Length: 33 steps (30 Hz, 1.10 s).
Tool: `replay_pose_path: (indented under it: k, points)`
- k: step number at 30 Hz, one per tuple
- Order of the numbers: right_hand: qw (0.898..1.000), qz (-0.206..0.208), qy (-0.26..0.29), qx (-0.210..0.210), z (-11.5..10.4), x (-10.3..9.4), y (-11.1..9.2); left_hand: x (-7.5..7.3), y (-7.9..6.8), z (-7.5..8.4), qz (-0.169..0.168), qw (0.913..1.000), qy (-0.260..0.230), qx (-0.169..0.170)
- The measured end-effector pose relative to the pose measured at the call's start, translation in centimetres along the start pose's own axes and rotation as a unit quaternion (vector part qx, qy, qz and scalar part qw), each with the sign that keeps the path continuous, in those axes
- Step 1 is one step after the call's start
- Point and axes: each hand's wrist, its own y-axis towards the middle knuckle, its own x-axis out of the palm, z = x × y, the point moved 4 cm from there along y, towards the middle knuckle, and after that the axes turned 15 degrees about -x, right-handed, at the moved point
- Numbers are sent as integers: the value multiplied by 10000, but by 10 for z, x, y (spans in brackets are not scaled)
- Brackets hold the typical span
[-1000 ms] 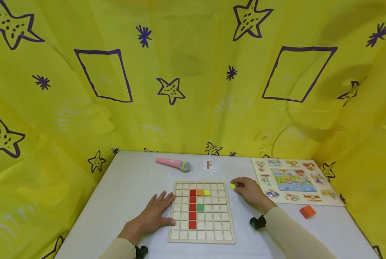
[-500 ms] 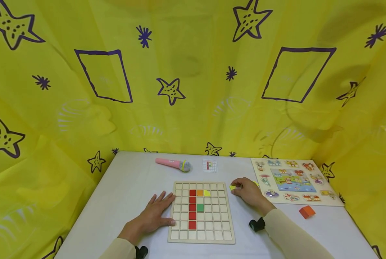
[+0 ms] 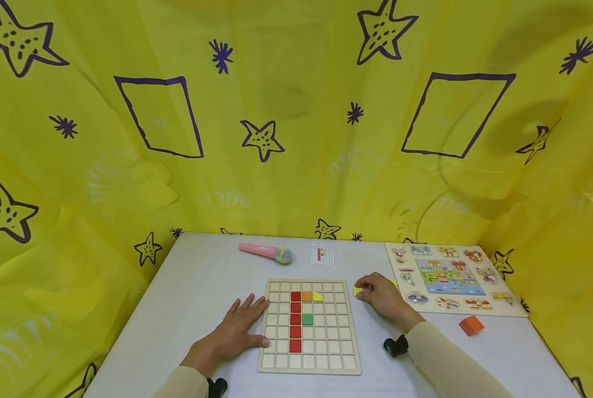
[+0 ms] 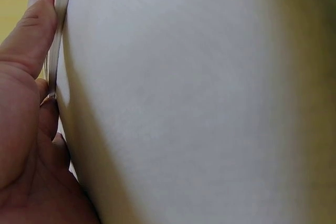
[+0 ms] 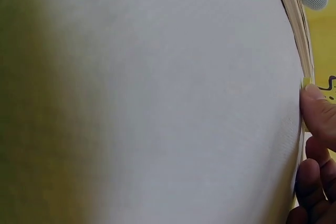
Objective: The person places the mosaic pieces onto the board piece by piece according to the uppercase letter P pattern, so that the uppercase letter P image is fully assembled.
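A wooden grid board [image 3: 321, 347] lies flat on the table, with a column of red square tiles [image 3: 295, 319] set in it. Beside that column sit an orange tile [image 3: 307, 297], a yellow tile with one rounded corner [image 3: 318, 297] and a green tile [image 3: 308, 319]. Flat along the board's left edge rests my left hand [image 3: 236, 327], fingers spread, thumb touching the frame. My right hand [image 3: 383, 297] is just right of the board, low at the table, pinching another yellow tile [image 3: 357, 290] between thumb and fingers; its tip shows by the thumb [image 5: 315, 94] in the right wrist view.
Behind the board are a pink microphone [image 3: 266, 252] and a small pattern card [image 3: 322, 255]. A picture puzzle board [image 3: 495, 301] lies at the right, an orange-red block [image 3: 472, 325] in front of it. Yellow shows behind my right hand. A yellow curtain [image 3: 296, 182] encloses the table.
My right hand has shifted slightly, bringing the pinched yellow tile a little lower. A bit of yellow behind that hand has come into sight. My left hand and the board stay put.
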Motion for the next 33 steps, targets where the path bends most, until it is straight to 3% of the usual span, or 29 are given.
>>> replay_pose_path:
  k: [7, 15, 22, 26, 33]
  points:
    - [9999, -47, 99, -13, 2, -1, -1, 0, -1, 1, -35, 10000, -20, -58]
    - [9988, 18, -467, -134, -2, -2, -3, 0, -1, 2, -55, 9999, -22, -136]
    - [9982, 100, -568, 168, -4, 4, -2, 1, 1, 0, -21, 9999, 13, -99]
    - [9970, 4, -770, -14, -9, 7, -1, 1, 1, -1, -3, 10000, 29, -74]
    - [9996, -20, -274, 72, -10, 0, -8, 2, 2, -2, -41, 9999, 32, -107]
